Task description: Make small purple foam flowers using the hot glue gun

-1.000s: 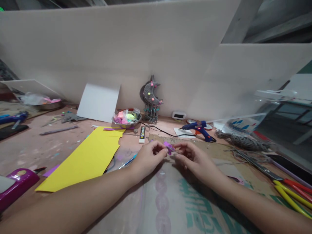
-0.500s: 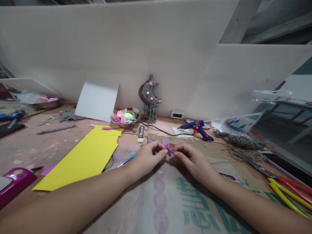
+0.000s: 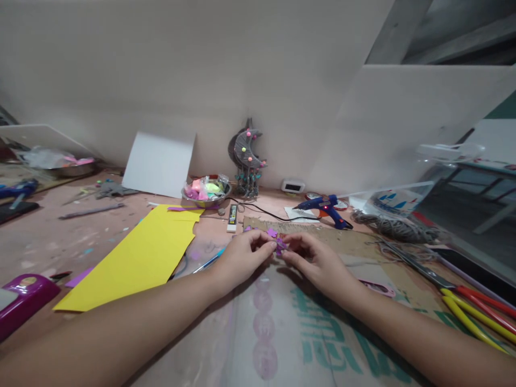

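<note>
My left hand [image 3: 242, 255] and my right hand [image 3: 316, 260] meet over the middle of the table, fingertips pinched together on a small purple paper piece [image 3: 280, 246]. Both hands rest low on a printed cardboard sheet [image 3: 290, 333]. Another small purple scrap [image 3: 272, 232] lies just beyond the fingers. A pen with a blue tip [image 3: 207, 262] lies left of my left hand.
A yellow paper sheet [image 3: 141, 258] lies left. Behind stand a bowl of coloured bits [image 3: 206, 192], a grey moon ornament [image 3: 246, 156], a white card [image 3: 158, 164] and a blue glue gun [image 3: 325, 209]. Grey cord [image 3: 397, 230] and scissors with yellow and red handles [image 3: 470, 306] lie right; a magenta tool [image 3: 22, 298] lies left.
The hands have drawn a little closer together on the purple piece. The view has tilted slightly, so everything sits a bit higher and left.
</note>
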